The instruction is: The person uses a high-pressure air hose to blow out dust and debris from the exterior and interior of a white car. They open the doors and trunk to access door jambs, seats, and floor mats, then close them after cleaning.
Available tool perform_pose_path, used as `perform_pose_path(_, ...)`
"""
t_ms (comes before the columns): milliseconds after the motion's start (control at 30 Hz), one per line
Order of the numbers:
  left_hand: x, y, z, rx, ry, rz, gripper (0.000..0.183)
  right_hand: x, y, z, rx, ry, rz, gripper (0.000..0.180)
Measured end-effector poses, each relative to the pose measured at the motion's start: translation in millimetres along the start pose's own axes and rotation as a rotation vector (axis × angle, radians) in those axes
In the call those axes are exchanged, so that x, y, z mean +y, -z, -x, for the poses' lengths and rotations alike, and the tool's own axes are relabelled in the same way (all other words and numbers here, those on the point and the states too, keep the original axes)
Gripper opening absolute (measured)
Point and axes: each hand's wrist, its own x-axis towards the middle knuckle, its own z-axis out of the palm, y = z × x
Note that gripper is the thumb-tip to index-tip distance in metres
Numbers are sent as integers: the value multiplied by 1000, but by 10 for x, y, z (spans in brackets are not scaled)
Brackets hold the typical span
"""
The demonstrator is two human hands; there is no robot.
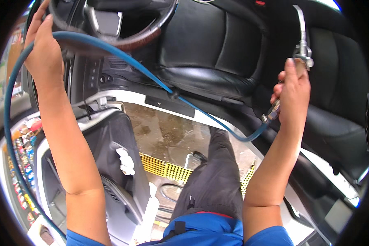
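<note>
My right hand [295,89] grips a metal air blow gun [302,50], its thin bent nozzle pointing up and away over the black upholstery. A blue air hose [110,49] joins the gun's lower end through a metal coupling [272,112]. From there the hose sags, rises in an arch across the car's doorway and passes behind my left hand [46,58]. That hand is raised at the upper left, fingers stretched upward, near the steering wheel [147,35]. Whether its palm holds the hose is hidden. Beyond it the hose drops down along the left side.
A black leather seat [196,46] lies behind the white door sill [129,96]. At left stands the open car door [123,123], with a crumpled white cloth [126,161] on its panel. Yellow floor grating [166,167] and a looped hose [169,191] lie around my legs on wet-looking ground.
</note>
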Motion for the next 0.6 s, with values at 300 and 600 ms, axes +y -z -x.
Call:
perform_pose_path(300,656,2555,3018,34,537,407,37,392,1283,1601,14,67,206,31)
perform_pose_path(600,867,5250,4862,315,654,-239,36,1331,1593,2367,-717,-195,821,31)
